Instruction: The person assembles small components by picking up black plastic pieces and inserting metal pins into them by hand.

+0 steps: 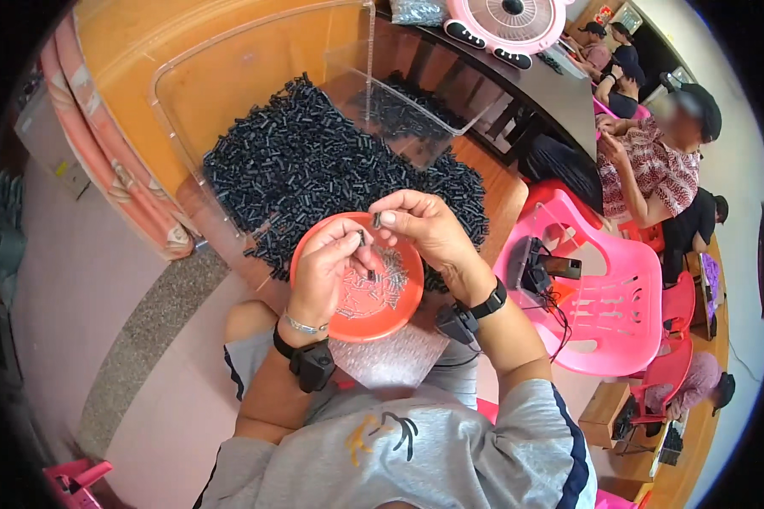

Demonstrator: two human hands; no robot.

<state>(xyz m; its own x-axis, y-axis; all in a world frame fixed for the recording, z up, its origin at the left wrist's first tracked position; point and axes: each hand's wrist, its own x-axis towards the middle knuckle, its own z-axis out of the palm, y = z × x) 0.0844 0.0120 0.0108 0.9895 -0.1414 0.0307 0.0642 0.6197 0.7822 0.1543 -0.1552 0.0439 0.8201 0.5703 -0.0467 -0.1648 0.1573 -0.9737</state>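
Left hand (321, 263) pinched small dark cylinder (362, 237); right hand (429, 233) pinched second piece (376, 220); both above orange bowl (413, 293) of silvery pins (390, 282). Beyond, black-cylinder heap (306, 161) lay partly inside clear plastic bin (229, 97). Farther, pink fan (511, 19) stood.

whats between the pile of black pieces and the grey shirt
In the head view, an orange bowl of silvery bits, with the left hand and right hand at it, then a shiny pale surface nearer the shirt.

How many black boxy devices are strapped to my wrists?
2: the left device strapped behind the left hand, and the right device strapped behind the right hand. Any others underneath would be hidden.
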